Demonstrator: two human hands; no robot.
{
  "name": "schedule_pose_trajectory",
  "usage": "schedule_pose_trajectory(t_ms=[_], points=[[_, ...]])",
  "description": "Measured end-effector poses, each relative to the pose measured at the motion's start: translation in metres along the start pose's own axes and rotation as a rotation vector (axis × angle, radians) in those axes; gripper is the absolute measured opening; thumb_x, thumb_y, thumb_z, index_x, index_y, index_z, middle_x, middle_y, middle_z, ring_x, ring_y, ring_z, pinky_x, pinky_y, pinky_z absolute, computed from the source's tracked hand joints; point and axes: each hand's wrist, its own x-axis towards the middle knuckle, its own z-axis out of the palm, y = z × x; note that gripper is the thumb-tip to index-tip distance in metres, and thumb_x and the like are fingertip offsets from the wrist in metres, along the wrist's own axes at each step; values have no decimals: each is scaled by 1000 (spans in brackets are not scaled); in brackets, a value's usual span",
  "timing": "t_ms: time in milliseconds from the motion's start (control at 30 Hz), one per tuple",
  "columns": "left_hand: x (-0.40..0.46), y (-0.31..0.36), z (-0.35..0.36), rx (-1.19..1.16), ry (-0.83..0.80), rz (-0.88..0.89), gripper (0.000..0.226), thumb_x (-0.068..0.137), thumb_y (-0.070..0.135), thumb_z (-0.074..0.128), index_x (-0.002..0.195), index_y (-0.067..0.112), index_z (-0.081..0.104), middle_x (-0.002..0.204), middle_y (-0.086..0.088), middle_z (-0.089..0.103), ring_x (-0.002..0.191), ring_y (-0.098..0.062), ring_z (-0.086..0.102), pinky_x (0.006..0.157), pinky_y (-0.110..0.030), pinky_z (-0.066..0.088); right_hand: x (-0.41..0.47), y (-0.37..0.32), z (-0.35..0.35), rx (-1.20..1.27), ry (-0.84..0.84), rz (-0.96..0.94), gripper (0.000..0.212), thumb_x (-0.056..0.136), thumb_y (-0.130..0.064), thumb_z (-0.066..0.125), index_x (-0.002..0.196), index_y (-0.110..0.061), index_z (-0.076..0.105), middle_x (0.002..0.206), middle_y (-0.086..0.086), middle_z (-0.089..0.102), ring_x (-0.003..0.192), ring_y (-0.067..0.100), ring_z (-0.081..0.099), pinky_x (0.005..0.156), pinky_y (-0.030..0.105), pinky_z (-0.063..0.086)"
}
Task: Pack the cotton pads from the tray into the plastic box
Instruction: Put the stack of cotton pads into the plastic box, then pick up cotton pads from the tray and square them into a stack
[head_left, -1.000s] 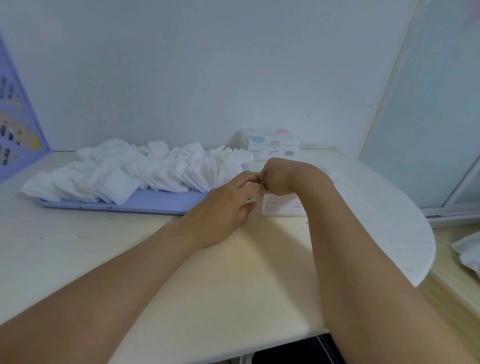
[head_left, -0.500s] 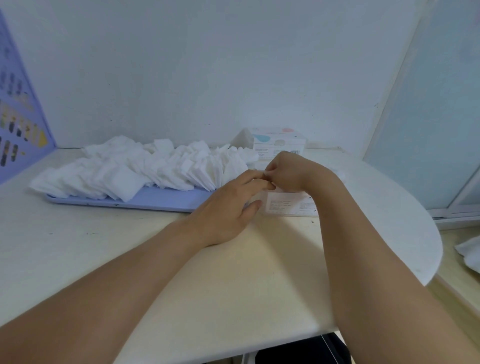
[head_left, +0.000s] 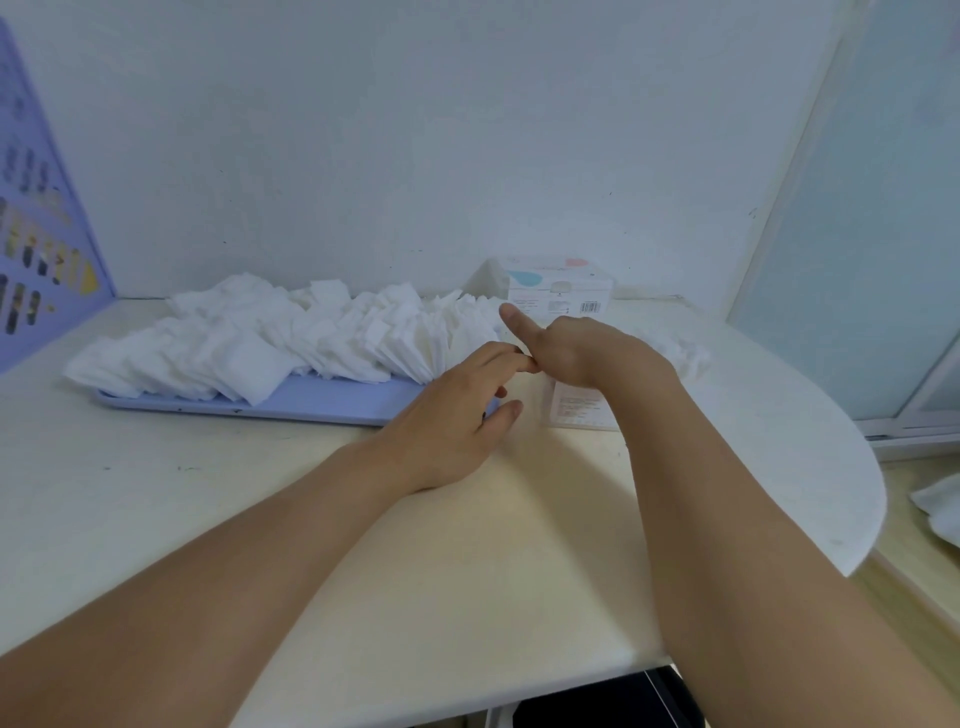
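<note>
Your cotton pads (head_left: 291, 343) lie heaped along the lilac tray (head_left: 322, 402) at the table's (head_left: 363, 545) far edge. The clear plastic box (head_left: 579, 410) sits just right of the tray, mostly hidden under your right hand (head_left: 587, 353). A second ago both hands were pinched together over the box; now your right forefinger has lifted and points away, so that pad looks to have been let go into the box. Your left hand (head_left: 457, 415) rests loosely spread, its fingertips touching your right hand, holding nothing visible. Whether your right hand's curled fingers hold a pad, I cannot tell.
</note>
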Motion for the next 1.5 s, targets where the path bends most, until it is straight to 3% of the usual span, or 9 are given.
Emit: schedule_pose_trajectory(t_ms=[133,300,400,467,567,767,933,1233,1500], points=[[0,-1,-1,-15,16,-14,34,101,17,55,134,24,54,109,27,47,99,-2,54,80,-15,42,7,5,0,84,112,-62,77,94,-78,17,64,-18,55,94,6,69,89,26,64,87,43,50],[0,1,-8,-63,113,-57,31,100,14,56,130,21,59,117,15,55,96,-3,58,79,-10,43,9,1,-4,209,513,-137,62,100,-63,33,69,-15,56,79,5,72,86,24,68,75,40,55],[2,4,-27,-38,286,-129,23,96,16,63,118,22,65,110,9,65,89,-5,63,77,-17,50,-6,-18,-5,414,692,-324,44,100,-48,47,75,-17,66,66,0,70,64,16,65,65,36,54],[1,2,-55,-3,503,-199,16,91,15,67,106,21,69,92,10,69,78,-3,64,70,-15,51,-21,-42,4,529,641,-488,34,97,-36,53,77,-15,70,62,0,69,56,10,60,60,32,48],[-10,-9,-118,127,730,-396,6,89,23,68,94,19,69,81,11,68,70,-1,62,66,-13,46,-41,-88,25,632,302,-586,17,94,-15,59,85,-9,73,66,-3,71,54,4,61,57,23,48],[-88,-77,-202,450,740,-866,60,93,47,61,138,9,50,139,-15,53,131,-36,46,103,-45,40,-45,-180,53,478,25,-600,23,88,-8,56,102,5,70,98,17,73,93,32,68,78,40,54],[-120,-103,-192,65,720,-1148,83,98,58,46,157,6,19,162,-15,28,145,-36,33,112,-46,34,-26,-207,99,509,14,-409,36,88,-19,61,120,-3,55,106,15,69,98,30,65,82,40,55],[-109,-106,-185,-166,915,-1030,52,98,40,56,141,12,45,138,-11,54,116,-28,55,82,-31,39,-19,-205,119,466,46,-491,48,85,-32,73,127,-18,54,107,0,61,90,14,59,78,30,52],[-111,-97,-179,-83,776,-862,74,71,34,89,130,15,49,118,2,60,103,-18,59,85,-32,51,-15,-201,117,528,19,-486,34,91,-21,63,125,-18,60,110,3,58,85,14,61,66,22,48]])
